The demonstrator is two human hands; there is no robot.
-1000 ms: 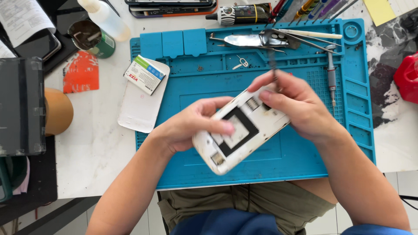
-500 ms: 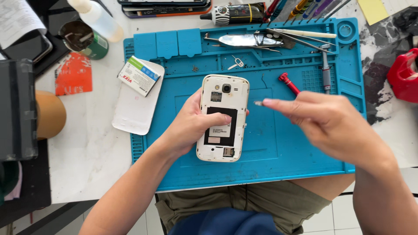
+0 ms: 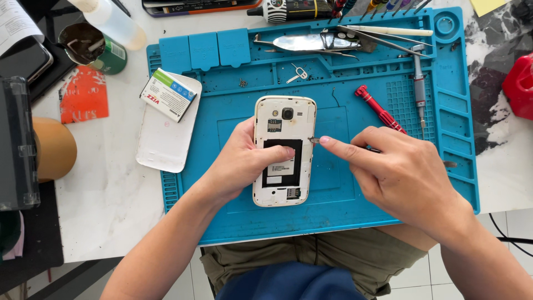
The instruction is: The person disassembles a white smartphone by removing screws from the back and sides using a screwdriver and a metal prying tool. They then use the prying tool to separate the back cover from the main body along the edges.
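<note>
Your left hand (image 3: 244,164) cradles a white phone (image 3: 283,150) with its back cover off, lying face down near the middle of the blue repair mat (image 3: 333,211) on the bench (image 3: 105,194); your fingers wrap its left edge and your thumb rests across the dark empty battery bay. Your right hand (image 3: 405,172) is closed around a thin metal tool (image 3: 314,140), index finger stretched along it, and its tip touches the phone's right edge about halfway down. The tool's other end pokes out past your hand toward the mat's right side. Just right of the phone's top, a red screwdriver (image 3: 380,108) lies diagonally on the mat, and further right a grey screwdriver (image 3: 419,89) lies upright in line with the mat's edge. Above the phone, along the mat's top trays, sit metal tweezers and prying tools (image 3: 322,41) and a small pin-shaped key (image 3: 297,72). Left of the phone, the white back cover (image 3: 166,139) lies half on the mat's left edge, half on the bench, with a flat battery (image 3: 168,94) resting on its upper end. Beyond the mat's top left corner stand a green tin (image 3: 94,47) and a clear bottle (image 3: 114,22).
</note>
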